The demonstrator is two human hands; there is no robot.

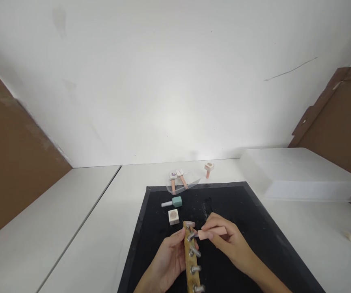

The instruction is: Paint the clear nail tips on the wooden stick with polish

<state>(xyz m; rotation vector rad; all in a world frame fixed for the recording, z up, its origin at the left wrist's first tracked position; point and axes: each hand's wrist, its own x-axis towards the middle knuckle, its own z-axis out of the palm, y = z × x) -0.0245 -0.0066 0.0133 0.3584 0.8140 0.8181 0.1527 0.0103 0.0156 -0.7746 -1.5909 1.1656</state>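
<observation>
Two hands work near the black mat (242, 211) on the white surface (102, 228): left hand (166, 260) gripping a wooden strip (192, 264) studded with metal bolts, right hand (225, 240) pinching a pink tool (213, 233) against it; no writing is legible.

Wooden strip (192, 264) on mat (239, 211), cube (173, 216) behind it, box (300, 173) right.
</observation>
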